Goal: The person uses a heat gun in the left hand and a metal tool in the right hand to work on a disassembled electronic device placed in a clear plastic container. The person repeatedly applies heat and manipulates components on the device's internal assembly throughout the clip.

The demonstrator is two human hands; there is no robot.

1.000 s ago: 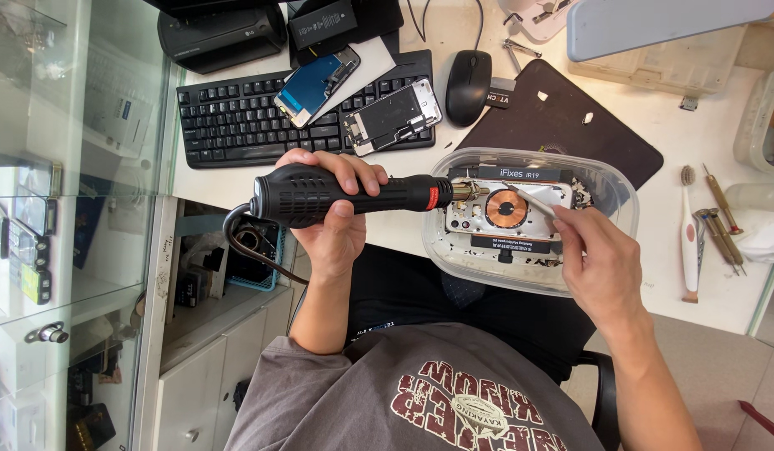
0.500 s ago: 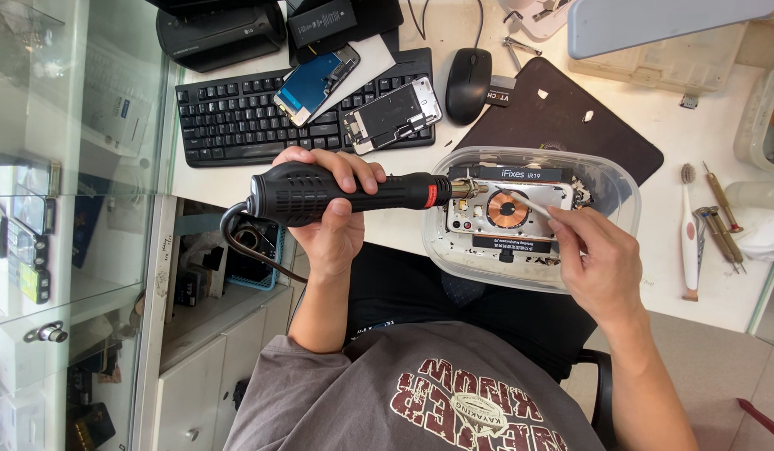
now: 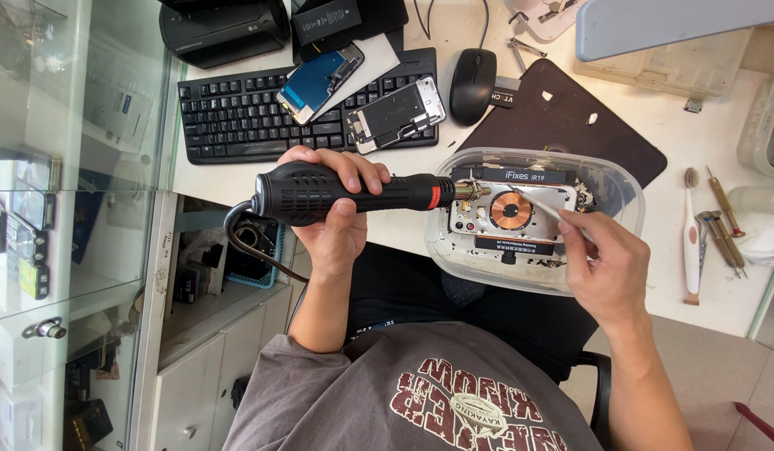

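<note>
Both hands are full: our left hand (image 3: 341, 213) grips the heat gun (image 3: 345, 190), nozzle toward 3 o'clock at the phone (image 3: 510, 213); our right hand (image 3: 604, 267) pinches a probe (image 3: 544, 206).

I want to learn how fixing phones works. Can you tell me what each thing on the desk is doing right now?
Heat gun: gripped by left hand, nozzle aimed at phone.
Opened phone: back off, coil showing, lying in clear tub.
Thin tool: held in right hand, tip on phone.
Two loose screens: lying on keyboard.
Mouse: untouched.
</note>
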